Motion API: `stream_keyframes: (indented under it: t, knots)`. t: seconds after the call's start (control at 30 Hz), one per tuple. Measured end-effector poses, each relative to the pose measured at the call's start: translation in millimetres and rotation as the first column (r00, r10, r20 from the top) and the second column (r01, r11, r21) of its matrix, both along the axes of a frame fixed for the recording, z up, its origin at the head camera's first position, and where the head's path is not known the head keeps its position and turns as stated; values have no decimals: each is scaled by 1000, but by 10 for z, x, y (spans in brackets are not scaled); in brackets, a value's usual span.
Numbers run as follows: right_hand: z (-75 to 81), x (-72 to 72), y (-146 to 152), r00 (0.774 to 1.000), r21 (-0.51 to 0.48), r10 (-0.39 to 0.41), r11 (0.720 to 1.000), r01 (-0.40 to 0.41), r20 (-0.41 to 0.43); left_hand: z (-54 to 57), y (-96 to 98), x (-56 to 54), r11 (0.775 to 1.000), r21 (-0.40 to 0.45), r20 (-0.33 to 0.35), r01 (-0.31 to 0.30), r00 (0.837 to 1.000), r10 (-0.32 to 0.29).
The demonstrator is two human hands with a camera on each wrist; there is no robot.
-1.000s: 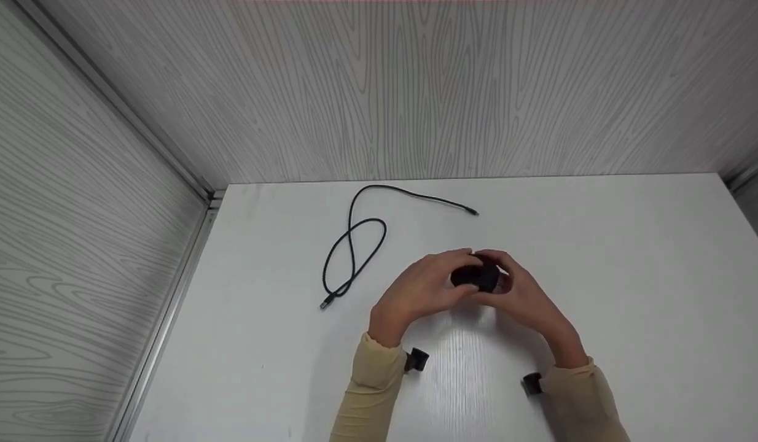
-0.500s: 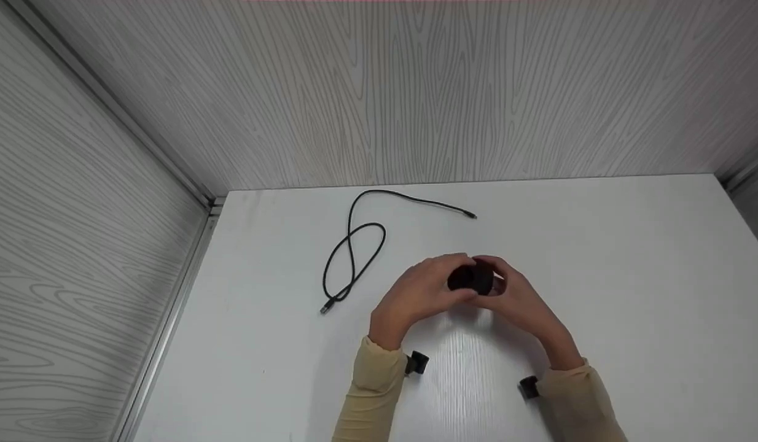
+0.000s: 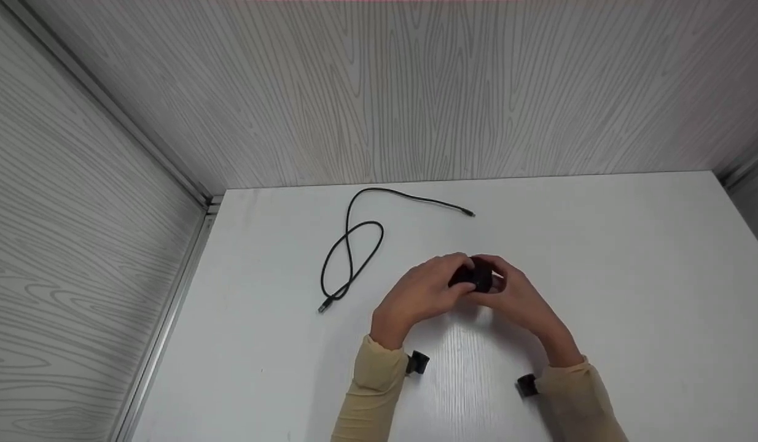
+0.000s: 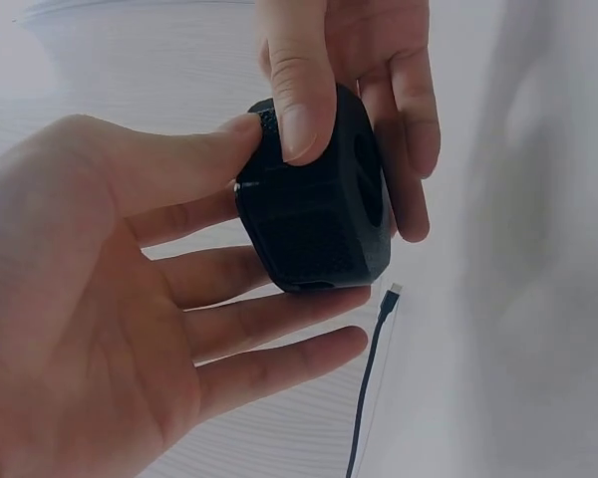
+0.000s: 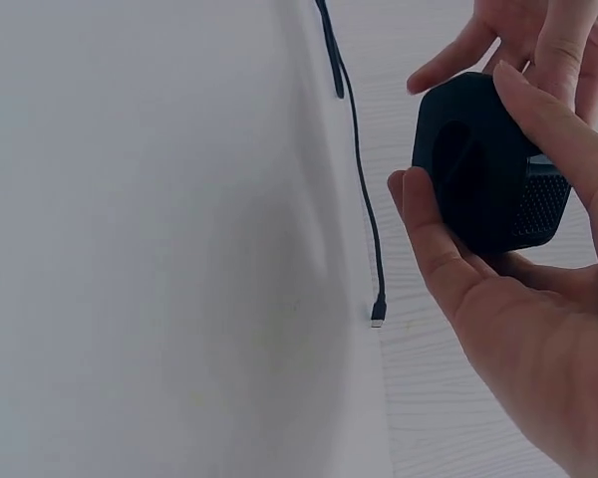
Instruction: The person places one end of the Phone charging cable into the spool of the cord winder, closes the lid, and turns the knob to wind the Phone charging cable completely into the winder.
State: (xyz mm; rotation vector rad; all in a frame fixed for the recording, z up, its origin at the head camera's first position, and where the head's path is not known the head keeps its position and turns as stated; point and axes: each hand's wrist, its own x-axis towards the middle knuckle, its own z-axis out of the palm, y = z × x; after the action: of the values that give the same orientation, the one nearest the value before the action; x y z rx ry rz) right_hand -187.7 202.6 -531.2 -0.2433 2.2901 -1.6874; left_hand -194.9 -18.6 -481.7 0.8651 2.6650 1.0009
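Observation:
Both hands hold a small black, many-sided device (image 3: pixel 482 277) above the table; its exact kind is unclear. In the right wrist view the black device (image 5: pixel 493 204) shows a round recess on one face and a finely textured side. My left hand (image 3: pixel 416 294) grips it from the left, thumb at the near edge and fingers beneath and behind, as the left wrist view shows. From the other side my right hand (image 3: pixel 523 301) grips it with its thumb laid across the body. The fingers of both hands hide parts of it.
A black USB cable (image 3: pixel 382 232) lies loosely looped on the white table (image 3: pixel 262 258), left of and beyond the hands. Its larger plug (image 3: pixel 325 304) points towards the front left, its small connector (image 3: pixel 469 212) towards the right. A wood-grain panel (image 3: pixel 379 92) stands behind the table.
The black device has turned slightly in the hands and shifted a little to the left. Both hands keep their hold, and the cable lies as before.

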Motion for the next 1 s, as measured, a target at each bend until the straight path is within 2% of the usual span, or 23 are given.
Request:
stream_keyframes:
  t: [0.27,0.47,0.67,1.0]
  knots:
    - [77,5,-1,996,-26,-36,999,38,83,4,19,-18,1000,23,-48,6,999,-5]
    - [98,14,-5,994,-13,-65,998,67,84,2,33,-29,998,50,-103,36,994,-30]
    - [99,26,-23,995,0,-49,999,50,89,-18,26,-29,999,36,-151,25,988,-19]
    - [114,36,-30,991,-9,-39,999,40,127,-10,25,-33,1000,14,-135,15,991,-13]
